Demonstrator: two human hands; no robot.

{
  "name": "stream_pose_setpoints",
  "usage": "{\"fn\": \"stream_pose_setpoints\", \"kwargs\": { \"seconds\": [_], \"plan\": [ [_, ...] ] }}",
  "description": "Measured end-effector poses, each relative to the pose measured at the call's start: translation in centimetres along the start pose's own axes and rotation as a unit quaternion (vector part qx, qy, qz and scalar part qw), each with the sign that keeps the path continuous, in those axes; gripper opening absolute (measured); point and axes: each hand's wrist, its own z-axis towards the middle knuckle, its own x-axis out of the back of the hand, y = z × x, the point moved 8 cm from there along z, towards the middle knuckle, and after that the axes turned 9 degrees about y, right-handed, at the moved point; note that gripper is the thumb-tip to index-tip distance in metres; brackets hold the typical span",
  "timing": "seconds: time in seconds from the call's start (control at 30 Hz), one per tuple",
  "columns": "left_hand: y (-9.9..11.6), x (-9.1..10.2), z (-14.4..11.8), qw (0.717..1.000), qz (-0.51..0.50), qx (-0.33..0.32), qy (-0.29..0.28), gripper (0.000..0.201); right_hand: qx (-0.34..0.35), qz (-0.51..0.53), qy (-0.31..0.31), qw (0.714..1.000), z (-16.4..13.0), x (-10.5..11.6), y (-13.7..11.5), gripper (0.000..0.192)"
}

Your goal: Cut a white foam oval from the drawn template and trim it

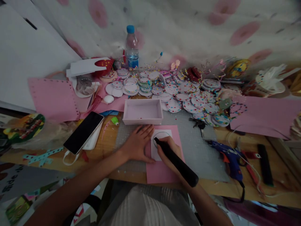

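Note:
My left hand (138,145) lies flat with its fingers spread, at the left edge of a white piece of paper (155,156). Beneath that paper is a pink sheet (162,175), near the front of the worktable. A thick black marker (180,165) is gripped in my right hand (173,145), its tip at the upper left of a dark circle outline on the white paper. Part of the outline is hidden behind the right hand. Just beyond my left fingertips stands an open pale box (143,121).
Many white discs with coloured dots (172,106) are heaped along the back, beside a water bottle (132,47). At left lies a phone (84,133) on a white power bank (94,139). Keys (198,124) and a blue glue gun (231,157) with a cord lie at right.

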Motion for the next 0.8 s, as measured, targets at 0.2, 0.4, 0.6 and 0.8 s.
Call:
{"fn": "stream_pose_setpoints", "kwargs": {
  "seconds": [0.2,0.4,0.6,0.8],
  "plan": [
    [0.0,-0.2,0.1,1.000,-0.004,-0.007,-0.007,0.122,0.005,-0.023,0.021,1.000,-0.2,0.2,0.0,0.018],
    [-0.2,-0.4,0.0,1.000,-0.007,0.009,-0.020,0.123,0.013,-0.032,0.020,0.999,-0.4,-0.1,0.0,0.017],
    [-0.3,-0.6,0.1,0.999,-0.009,0.015,-0.036,0.123,0.053,-0.061,0.019,0.997,-0.8,-1.4,-0.6,0.012],
    [-0.1,-0.5,0.1,1.000,-0.004,0.008,-0.030,0.123,0.085,-0.052,-0.018,0.995,-0.8,-1.9,-0.9,0.010]
  ]
}}
